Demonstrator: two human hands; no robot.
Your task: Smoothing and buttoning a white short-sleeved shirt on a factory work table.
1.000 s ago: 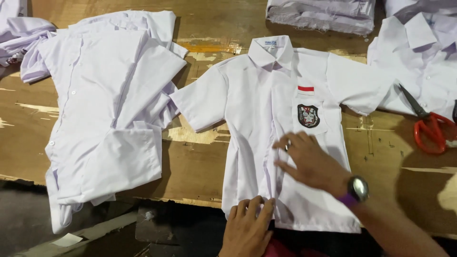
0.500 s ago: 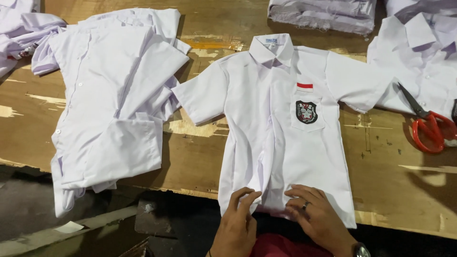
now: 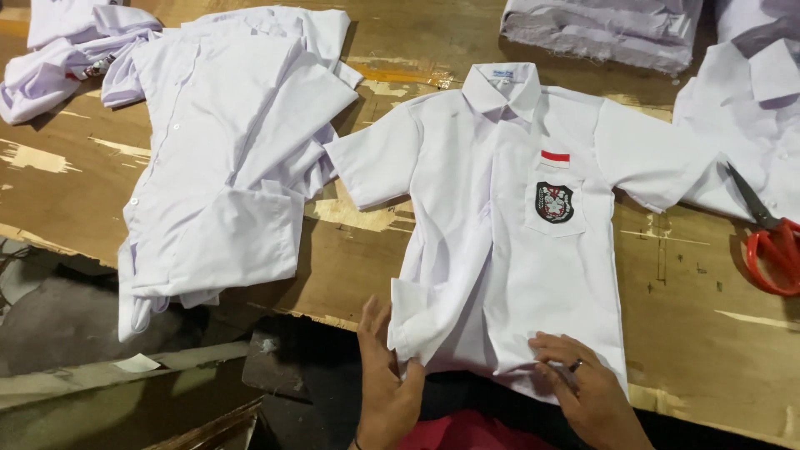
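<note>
A small white short-sleeved shirt (image 3: pixel 508 225) lies face up on the wooden table (image 3: pixel 358 258), collar away from me, with a dark crest and a red-and-white patch on its chest pocket. My left hand (image 3: pixel 385 379) presses flat against the shirt's lower left hem, whose corner is folded up. My right hand (image 3: pixel 587 385), wearing a ring, rests with fingers spread on the lower right hem at the table's near edge.
A pile of white shirts (image 3: pixel 217 167) lies to the left, hanging over the table edge. More white garments (image 3: pixel 600 25) sit at the back and at the right (image 3: pixel 750 125). Red-handled scissors (image 3: pixel 771 237) lie at the right. Dark floor with scraps (image 3: pixel 125 375) lies below left.
My right hand slid down from the shirt's middle to the hem. My left hand shifted to the left hem corner, which is now turned up.
</note>
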